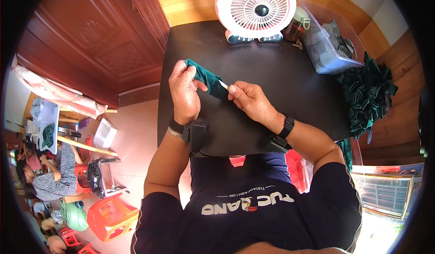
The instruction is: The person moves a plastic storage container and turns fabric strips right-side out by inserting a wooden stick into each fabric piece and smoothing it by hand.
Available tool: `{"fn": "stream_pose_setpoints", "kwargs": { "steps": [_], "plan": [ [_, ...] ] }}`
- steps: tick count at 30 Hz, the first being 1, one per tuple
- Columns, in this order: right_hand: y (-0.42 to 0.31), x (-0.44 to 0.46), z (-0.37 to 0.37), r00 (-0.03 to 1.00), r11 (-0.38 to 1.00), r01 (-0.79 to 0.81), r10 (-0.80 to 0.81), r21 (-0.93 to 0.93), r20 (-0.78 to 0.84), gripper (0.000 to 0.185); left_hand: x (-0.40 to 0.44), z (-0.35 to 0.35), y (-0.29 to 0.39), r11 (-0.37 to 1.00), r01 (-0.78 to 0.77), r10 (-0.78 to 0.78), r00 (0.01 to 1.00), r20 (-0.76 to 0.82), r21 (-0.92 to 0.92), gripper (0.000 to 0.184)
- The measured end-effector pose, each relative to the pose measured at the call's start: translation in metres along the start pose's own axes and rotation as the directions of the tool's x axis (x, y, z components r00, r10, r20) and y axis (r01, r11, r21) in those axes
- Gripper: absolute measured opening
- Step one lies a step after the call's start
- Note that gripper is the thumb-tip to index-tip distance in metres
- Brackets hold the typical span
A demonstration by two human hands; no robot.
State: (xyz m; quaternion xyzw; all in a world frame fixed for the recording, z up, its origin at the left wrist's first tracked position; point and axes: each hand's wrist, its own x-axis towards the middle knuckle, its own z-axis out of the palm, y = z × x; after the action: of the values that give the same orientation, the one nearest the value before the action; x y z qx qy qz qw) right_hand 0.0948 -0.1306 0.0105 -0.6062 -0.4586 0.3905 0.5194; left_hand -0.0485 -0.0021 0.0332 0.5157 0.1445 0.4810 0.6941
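Observation:
A dark green velvet strip (pixel 206 78) stretches between my hands above the black table (pixel 272 122). My left hand (pixel 185 90) is closed on its upper left end, with the thumb along the cloth. At the lower right end, my right hand (pixel 251 100) pinches a small white piece (pixel 223 85) that sticks out of the velvet. Its exact kind does not show, as my fingertips cover part of it.
A pink and white fan (pixel 258 10) stands at the table's far edge. Near it are a jar (pixel 297 25) and a clear plastic bin (pixel 328 50) with dark cloth. A green velvet pile (pixel 369 97) hangs over the right edge. Several people sit at far left by an orange stool (pixel 111 217).

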Motion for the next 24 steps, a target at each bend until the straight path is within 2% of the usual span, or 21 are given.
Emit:
{"fn": "stream_pose_setpoints", "kwargs": {
  "steps": [2,5,8,13,16,20,23,24],
  "plan": [
    [0.002,0.001,0.000,1.000,1.000,0.010,-0.010,0.008,-0.006,0.037,-0.003,0.002,0.000,1.000,0.002,-0.002,1.000,-0.006,0.005,0.013],
    [-0.001,0.000,0.002,0.983,0.982,0.116,-0.136,-0.151,-0.124,0.028,-0.004,0.004,0.005,0.999,-0.013,0.013,1.000,-0.005,-0.030,0.013],
    [0.000,0.006,0.001,0.962,0.971,0.197,-0.218,-0.135,-0.163,0.020,-0.002,0.004,0.009,0.997,-0.066,0.065,0.997,-0.031,-0.048,0.014],
    [0.004,0.007,0.000,0.969,0.982,0.183,-0.187,-0.037,-0.160,0.015,0.005,0.000,0.008,0.996,-0.091,0.091,0.995,-0.049,-0.009,0.018],
    [0.005,0.008,-0.003,0.973,0.986,0.165,-0.159,0.023,-0.170,0.015,0.000,0.004,0.010,0.972,-0.037,0.039,0.999,-0.005,0.230,0.018],
    [0.004,0.006,0.001,0.974,0.984,0.174,-0.168,0.029,-0.153,0.021,-0.003,0.009,0.006,0.981,-0.039,0.053,0.996,-0.067,0.191,0.018],
    [-0.003,0.000,-0.001,0.996,0.999,0.047,-0.049,-0.022,-0.070,0.029,-0.010,0.016,0.008,0.969,-0.029,0.057,0.993,-0.105,0.246,0.019],
    [-0.005,-0.001,-0.001,1.000,0.999,-0.006,0.006,0.051,0.003,0.030,-0.013,0.019,0.009,0.962,-0.035,0.068,0.991,-0.113,0.271,0.020]
  ]
}}
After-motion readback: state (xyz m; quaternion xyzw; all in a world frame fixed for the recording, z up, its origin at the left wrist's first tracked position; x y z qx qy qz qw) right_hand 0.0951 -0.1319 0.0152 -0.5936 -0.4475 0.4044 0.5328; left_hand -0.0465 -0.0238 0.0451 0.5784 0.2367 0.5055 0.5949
